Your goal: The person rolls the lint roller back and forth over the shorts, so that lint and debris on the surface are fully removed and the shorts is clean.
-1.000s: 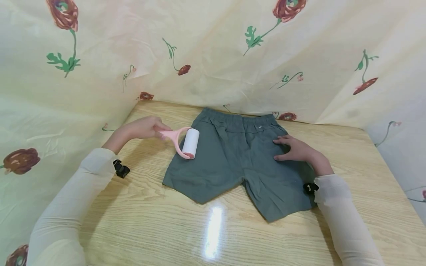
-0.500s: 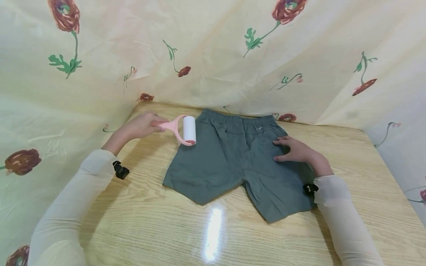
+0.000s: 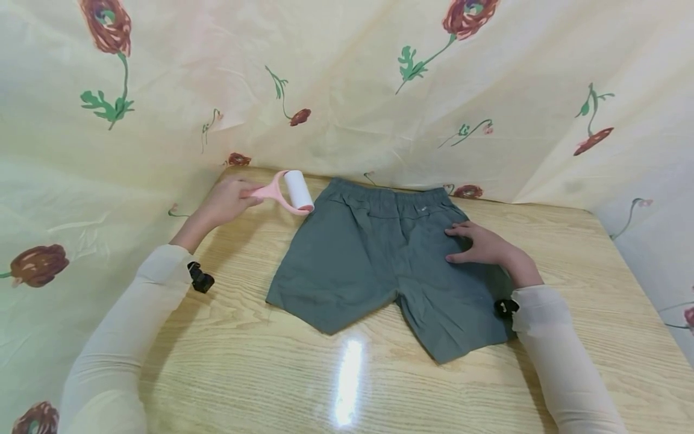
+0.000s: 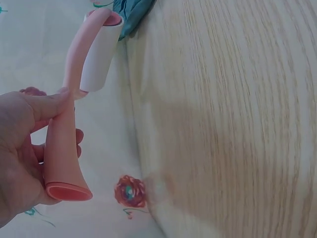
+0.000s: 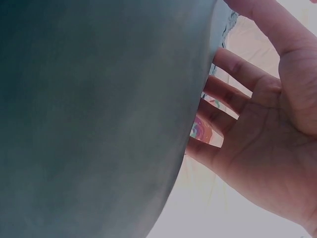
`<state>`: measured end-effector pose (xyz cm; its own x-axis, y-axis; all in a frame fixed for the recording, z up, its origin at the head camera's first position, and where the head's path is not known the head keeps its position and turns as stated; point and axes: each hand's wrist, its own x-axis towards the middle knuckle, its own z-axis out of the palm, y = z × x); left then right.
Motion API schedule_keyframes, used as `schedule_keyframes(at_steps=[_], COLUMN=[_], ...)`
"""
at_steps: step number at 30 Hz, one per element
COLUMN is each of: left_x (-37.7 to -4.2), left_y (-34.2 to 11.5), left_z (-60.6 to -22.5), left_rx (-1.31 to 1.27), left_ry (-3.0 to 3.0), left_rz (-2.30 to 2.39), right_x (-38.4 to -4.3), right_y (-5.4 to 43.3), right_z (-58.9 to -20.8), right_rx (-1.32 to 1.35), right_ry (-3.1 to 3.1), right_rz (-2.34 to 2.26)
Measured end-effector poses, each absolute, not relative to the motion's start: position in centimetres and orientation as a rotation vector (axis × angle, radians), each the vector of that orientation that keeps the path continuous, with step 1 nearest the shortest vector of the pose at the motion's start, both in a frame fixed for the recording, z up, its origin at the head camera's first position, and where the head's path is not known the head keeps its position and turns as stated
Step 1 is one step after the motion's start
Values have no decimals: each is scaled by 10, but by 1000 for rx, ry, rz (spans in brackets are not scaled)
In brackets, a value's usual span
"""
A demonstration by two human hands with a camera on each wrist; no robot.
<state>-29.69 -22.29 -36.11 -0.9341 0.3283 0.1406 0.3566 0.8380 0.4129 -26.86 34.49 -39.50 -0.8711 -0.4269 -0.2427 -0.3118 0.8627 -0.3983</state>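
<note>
A pair of grey-green shorts (image 3: pixel 347 259) lies spread on the wooden table, its waistband at the far side. My left hand (image 3: pixel 225 201) grips the pink handle of a lint roller (image 3: pixel 299 190), beyond the upper left of the shorts. In the left wrist view, the thumb and fingers wrap the lint roller's handle (image 4: pixel 64 148), and its white roll (image 4: pixel 101 57) points away from me. My right hand (image 3: pixel 482 242) rests with spread fingertips on the right leg of the shorts. The right wrist view shows those fingertips (image 5: pixel 225 57) touching the fabric (image 5: pixel 109 119), palm raised.
A flowered cloth (image 3: pixel 347 90) hangs behind the table and along its left side. Bare wooden tabletop (image 3: pixel 260 374) lies in front of the shorts, with a bright light reflection on it. Black wrist-worn devices (image 3: pixel 200 277) sit at both cuffs.
My left hand has carried the lint roller from the left side of the shorts up and leftward, and its roll has turned. The right hand and shorts look unmoved.
</note>
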Motion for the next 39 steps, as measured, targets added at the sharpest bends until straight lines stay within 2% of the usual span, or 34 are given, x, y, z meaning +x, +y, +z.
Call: schedule_keyframes(at_steps=[14,39], left_x=[-304,-312], left_y=[-222,-223], left_z=[-383,-393], left_rx=[-471,-425], left_ry=[-2994,-3031], left_rz=[-779,-777], right_x=[-267,-268], right_y=[344,344], right_z=[-395,-395], right_rx=[-555,-555], right_ry=[2716,2718], right_rz=[-513,-505])
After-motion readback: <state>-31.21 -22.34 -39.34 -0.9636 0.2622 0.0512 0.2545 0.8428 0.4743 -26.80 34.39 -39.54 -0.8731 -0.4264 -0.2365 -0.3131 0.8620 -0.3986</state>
